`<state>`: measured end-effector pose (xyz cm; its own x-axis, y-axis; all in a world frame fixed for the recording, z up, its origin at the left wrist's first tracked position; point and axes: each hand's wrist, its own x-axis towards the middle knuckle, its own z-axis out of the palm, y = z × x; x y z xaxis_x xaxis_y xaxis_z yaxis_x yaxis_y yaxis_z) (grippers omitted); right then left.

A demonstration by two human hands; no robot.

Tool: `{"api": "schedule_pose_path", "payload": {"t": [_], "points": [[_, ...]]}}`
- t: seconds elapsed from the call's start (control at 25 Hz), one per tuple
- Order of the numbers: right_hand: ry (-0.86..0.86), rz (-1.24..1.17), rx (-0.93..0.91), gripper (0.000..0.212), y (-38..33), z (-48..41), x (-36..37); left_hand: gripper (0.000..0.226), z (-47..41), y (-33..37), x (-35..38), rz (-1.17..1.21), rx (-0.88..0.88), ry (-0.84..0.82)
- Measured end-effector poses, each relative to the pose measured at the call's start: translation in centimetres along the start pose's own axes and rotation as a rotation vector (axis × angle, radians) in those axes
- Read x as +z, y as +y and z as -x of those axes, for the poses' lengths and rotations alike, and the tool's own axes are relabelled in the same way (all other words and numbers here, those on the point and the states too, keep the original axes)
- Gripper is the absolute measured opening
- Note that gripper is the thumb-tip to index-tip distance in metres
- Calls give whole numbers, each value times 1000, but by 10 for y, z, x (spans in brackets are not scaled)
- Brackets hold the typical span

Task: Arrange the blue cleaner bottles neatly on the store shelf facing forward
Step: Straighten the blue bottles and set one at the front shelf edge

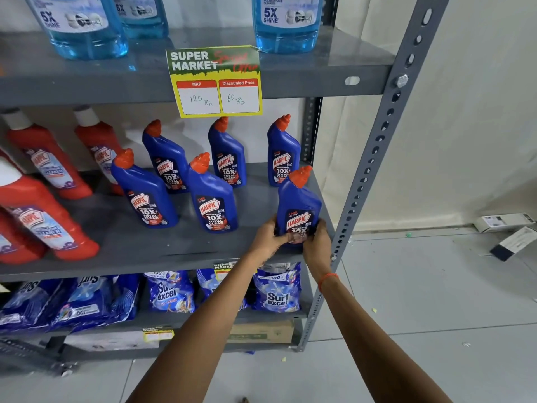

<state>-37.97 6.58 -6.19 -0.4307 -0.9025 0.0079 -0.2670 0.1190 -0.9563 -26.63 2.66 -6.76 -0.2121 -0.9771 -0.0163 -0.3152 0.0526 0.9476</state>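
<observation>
Several blue cleaner bottles with red caps stand on the grey middle shelf (139,245), labels facing me. Three stand in a back row, among them the back right bottle (282,152). In front of them are the front left bottle (145,193) and the front middle bottle (213,199). At the front right corner the held blue bottle (299,199) stands upright. My left hand (268,237) grips its lower left side and my right hand (316,242) its lower right side, covering the bottom of its label.
Red cleaner bottles (43,216) fill the left of the same shelf. A yellow price tag (216,82) hangs from the upper shelf, which holds light blue bottles (287,21). Detergent bags (276,289) lie below. The perforated grey upright (374,158) stands right beside the held bottle.
</observation>
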Motion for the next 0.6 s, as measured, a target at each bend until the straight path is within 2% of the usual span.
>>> {"api": "schedule_pose_path", "payload": {"t": [0.12,0.24,0.32,0.44,0.52,0.6], "points": [[30,-8,1,19,-1,0,3,55,0,-3,1,10,-4,16],[46,-24,25,24,-4,1,6,57,0,0,3,-1,6,29],[90,-57,42,45,-10,8,12,63,5,-1,-1,27,17,-20],[284,-60,-18,76,-28,32,34,73,19,-3,-21,135,58,-49],[396,-46,-183,81,-44,55,54,54,33,-5,-44,303,89,74],[419,-25,-355,81,-61,72,78,27,42,0,-71,680,36,215]]}}
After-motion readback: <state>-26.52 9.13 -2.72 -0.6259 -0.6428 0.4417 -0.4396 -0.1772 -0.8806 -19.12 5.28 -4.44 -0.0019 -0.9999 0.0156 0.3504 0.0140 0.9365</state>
